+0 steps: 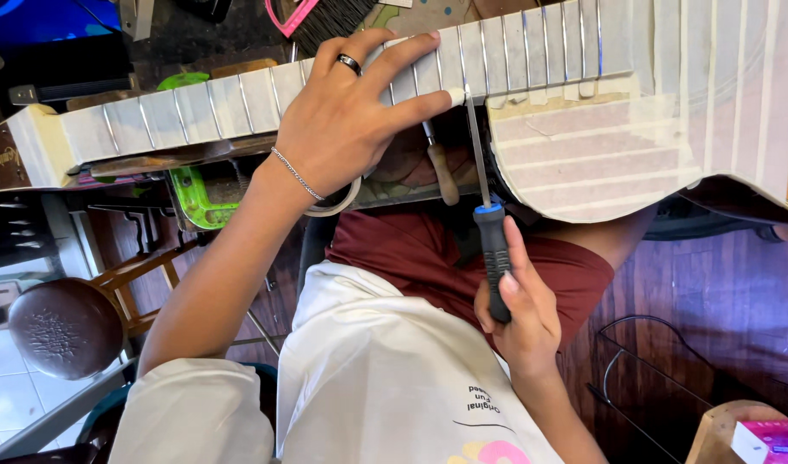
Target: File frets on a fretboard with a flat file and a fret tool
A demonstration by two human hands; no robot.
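A guitar lies across the bench, its neck (pixel 196 107) and body (pixel 635 146) covered in pale masking tape between metal frets. My left hand (pixel 351 120), wearing a ring and a thin bracelet, presses flat on the fretboard near the body joint. My right hand (pixel 519 314) grips the black, blue-collared handle of a slim file (pixel 478 155). Its metal blade reaches up to the fretboard edge beside my left fingertips. A second tool with a wooden handle (pixel 444 172) lies under the neck.
A roll of tape (pixel 338 204) hangs at my left wrist. A green clamp (pixel 192 198) sits under the neck. A brush with a pink handle (pixel 321 19) lies at the top. A round brown stool (pixel 63 326) stands lower left; a pink box (pixel 768 440) lower right.
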